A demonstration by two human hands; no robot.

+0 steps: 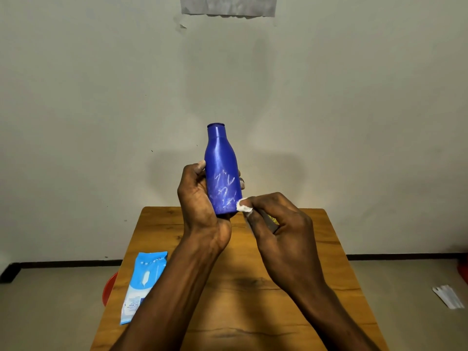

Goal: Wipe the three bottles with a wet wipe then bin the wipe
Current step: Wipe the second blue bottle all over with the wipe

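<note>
A blue plastic bottle [221,168] with a shut flip cap and white scratch marks on its lower body is held upright above the wooden table [316,249]. My left hand [200,198] grips its lower half from the left and behind. My right hand [276,219] pinches a small bunched white wet wipe [243,206] against the bottle's lower right edge. A bit of something yellow [273,219] shows behind my right hand's fingers; what it is I cannot tell. No other bottle is plainly in view.
A blue and white wet wipe pack [144,282] lies on the table's left side. A red round container [109,287] stands on the floor left of the table, mostly hidden by it. White papers [448,296] lie on the floor at the right. A wall rises behind the table.
</note>
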